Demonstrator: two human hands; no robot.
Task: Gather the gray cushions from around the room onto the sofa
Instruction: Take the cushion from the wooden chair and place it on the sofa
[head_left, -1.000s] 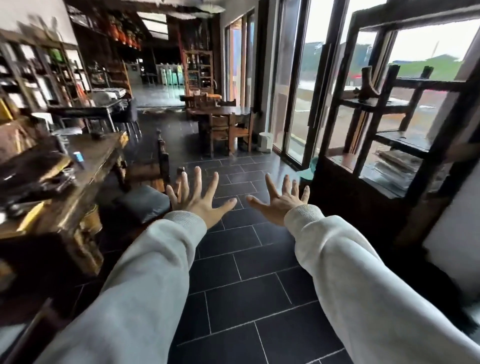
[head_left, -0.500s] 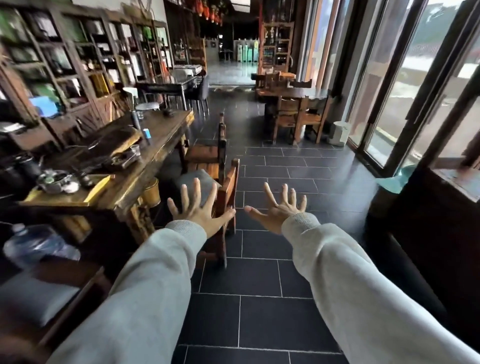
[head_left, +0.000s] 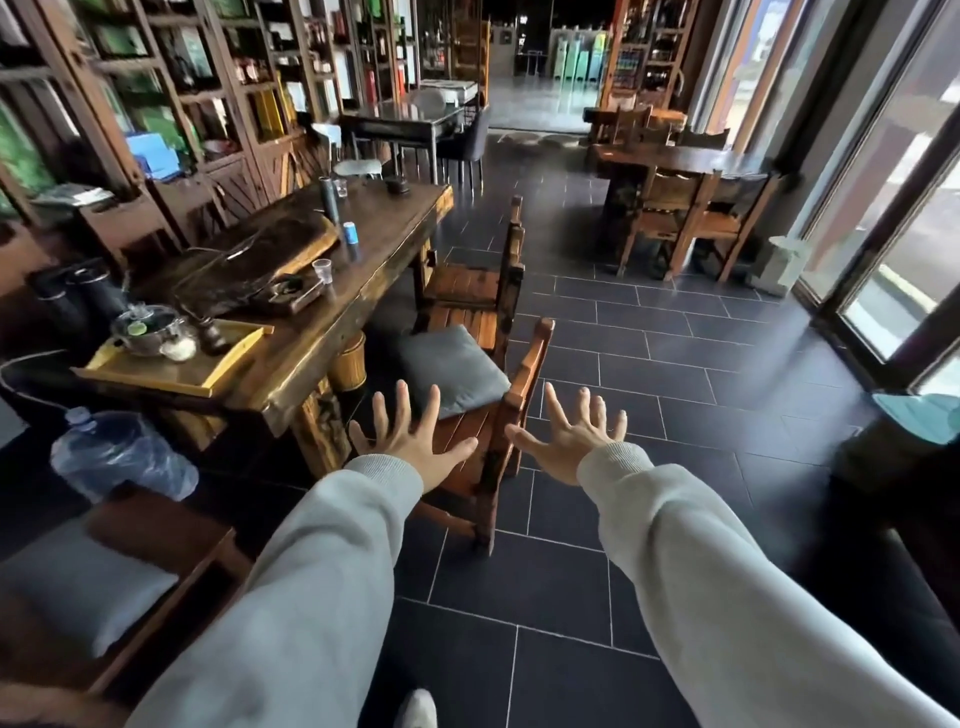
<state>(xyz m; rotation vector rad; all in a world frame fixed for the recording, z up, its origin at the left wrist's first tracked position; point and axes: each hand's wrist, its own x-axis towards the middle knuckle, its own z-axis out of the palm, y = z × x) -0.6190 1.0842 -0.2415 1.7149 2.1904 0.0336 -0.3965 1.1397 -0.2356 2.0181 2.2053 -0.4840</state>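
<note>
A gray cushion (head_left: 451, 370) lies on the seat of the near wooden chair (head_left: 485, 415), which is drawn up beside the long table (head_left: 332, 317); a second cushion (head_left: 78, 582) sits on a seat at lower left, just below a water bottle (head_left: 122, 454). Left hand (head_left: 415, 439) and right hand (head_left: 574, 439) are both held out with fingers spread wide, holding nothing; the left overlaps the chair seat just short of the cushion, the right is beside the chair back over the dark tile floor (head_left: 649, 364).

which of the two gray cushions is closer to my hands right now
The gray cushion on the chair beside the long table, just beyond your left hand. The cushion at the lower left lies behind your hands, beside your sleeve.
</note>
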